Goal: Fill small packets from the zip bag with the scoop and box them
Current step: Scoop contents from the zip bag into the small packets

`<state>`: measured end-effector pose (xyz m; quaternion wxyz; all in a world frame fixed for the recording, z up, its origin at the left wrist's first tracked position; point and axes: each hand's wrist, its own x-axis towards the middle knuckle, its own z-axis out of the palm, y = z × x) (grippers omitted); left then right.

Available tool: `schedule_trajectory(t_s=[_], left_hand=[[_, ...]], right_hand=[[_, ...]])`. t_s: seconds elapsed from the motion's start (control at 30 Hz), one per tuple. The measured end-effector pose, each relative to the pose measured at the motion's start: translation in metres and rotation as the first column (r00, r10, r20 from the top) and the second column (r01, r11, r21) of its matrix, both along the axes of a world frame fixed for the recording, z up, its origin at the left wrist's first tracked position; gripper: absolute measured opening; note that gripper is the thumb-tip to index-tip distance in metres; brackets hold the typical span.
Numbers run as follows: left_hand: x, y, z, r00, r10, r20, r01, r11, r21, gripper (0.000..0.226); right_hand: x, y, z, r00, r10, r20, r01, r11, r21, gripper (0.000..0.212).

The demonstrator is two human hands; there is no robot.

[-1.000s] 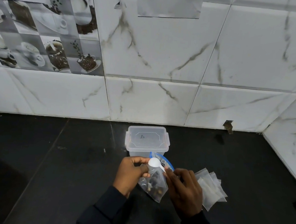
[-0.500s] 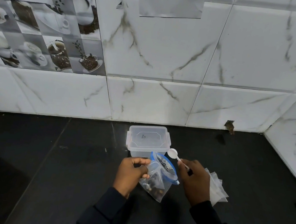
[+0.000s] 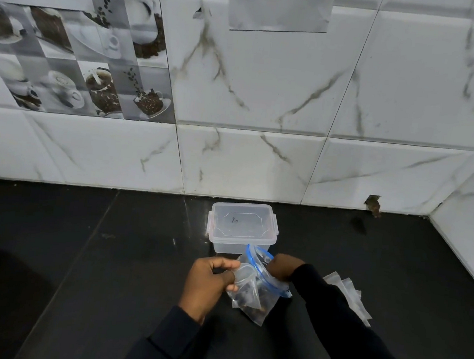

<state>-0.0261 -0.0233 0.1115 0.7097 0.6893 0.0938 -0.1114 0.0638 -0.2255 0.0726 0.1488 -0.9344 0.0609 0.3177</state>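
Now reaching into the mouth of the zip bag (image 3: 259,294) with the right hand (image 3: 281,267), previously raised above it with the scoop; scoop no longer visible, right-hand grip impossible to tell. Pinching the zip bag and a small packet (image 3: 242,275) at their near edges with the left hand (image 3: 210,281), fingers closed. Standing just behind: lidded box (image 3: 242,227). Lying near the right sleeve on the black counter (image 3: 78,251): spare packets (image 3: 349,297).
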Motion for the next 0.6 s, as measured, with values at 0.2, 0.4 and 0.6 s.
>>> schedule_trajectory(t_s=[0.2,0.4,0.6], left_hand=[[0.0,0.009,0.006,0.999,0.03,0.03,-0.03,1.0,-0.009,0.026],[0.015,0.002,0.015,0.997,0.022,0.076,-0.022,1.0,0.006,0.021],[0.028,-0.021,0.023,0.979,-0.058,0.194,0.055,0.998,0.019,0.011]], right_hand=[[-0.012,-0.007,0.016,0.934,-0.117,0.338,0.074,0.988,0.139,0.014],[-0.073,0.001,0.065,0.825,0.096,0.557,-0.418,0.767,0.487,0.03],[-0.071,-0.014,0.07,0.721,0.032,0.692,-0.36,0.871,0.335,0.007]])
